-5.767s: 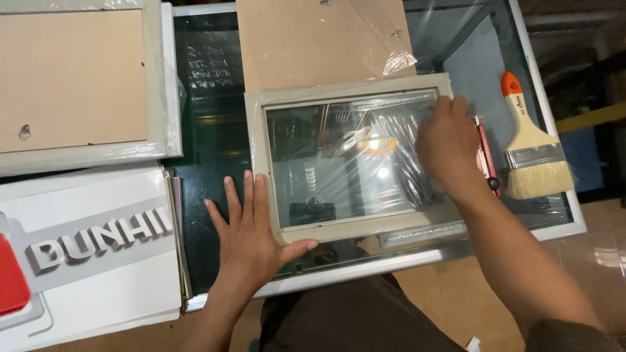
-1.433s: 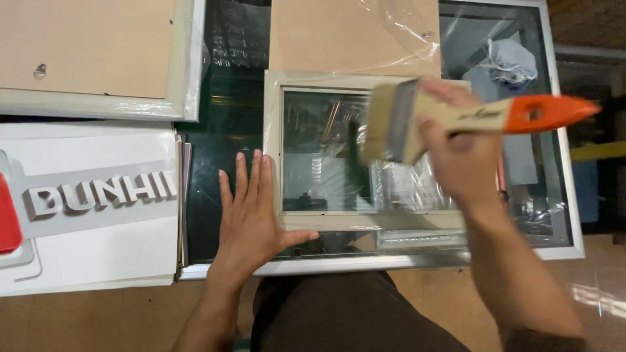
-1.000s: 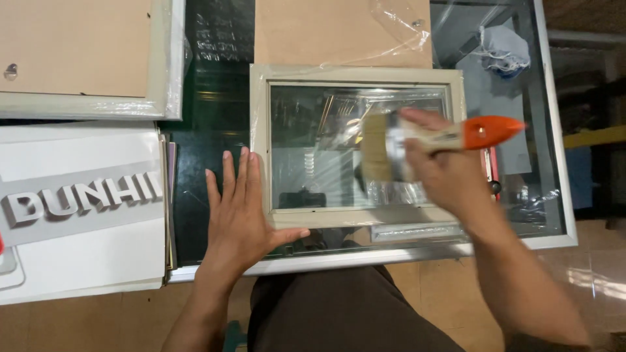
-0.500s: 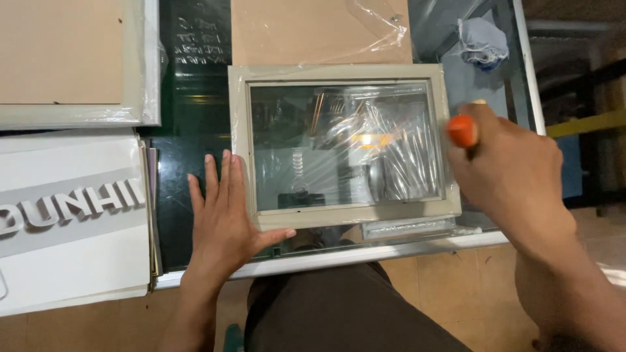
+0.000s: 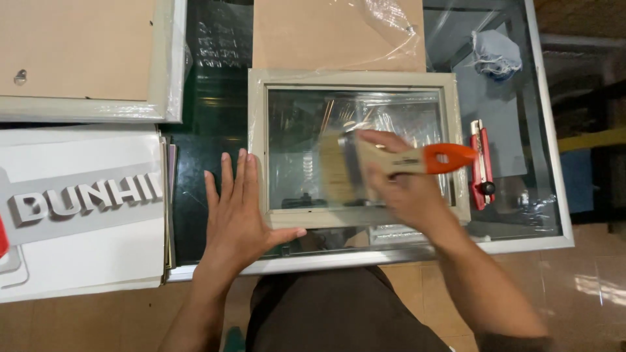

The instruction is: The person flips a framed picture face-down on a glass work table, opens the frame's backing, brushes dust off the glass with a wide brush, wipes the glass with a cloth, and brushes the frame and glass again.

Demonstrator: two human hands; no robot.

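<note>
The right hand point(image 5: 407, 189) keeps a full grip on a flat wooden brush point(image 5: 391, 163) with an orange handle end, its pale bristles blurred over the glass of a cream rectangular frame point(image 5: 355, 79) on the glass-topped bench point(image 5: 548, 163). The left hand point(image 5: 238, 218) lies flat, fingers spread, thumb on the frame's lower corner. Crinkled clear film hides the frame's edges.

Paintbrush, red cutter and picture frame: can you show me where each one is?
paintbrush point(image 5: 450, 158), head view, on its orange handle end.
red cutter point(image 5: 481, 163), head view, on the middle of its body.
picture frame point(image 5: 352, 79), head view, on its pale top edge.
</note>
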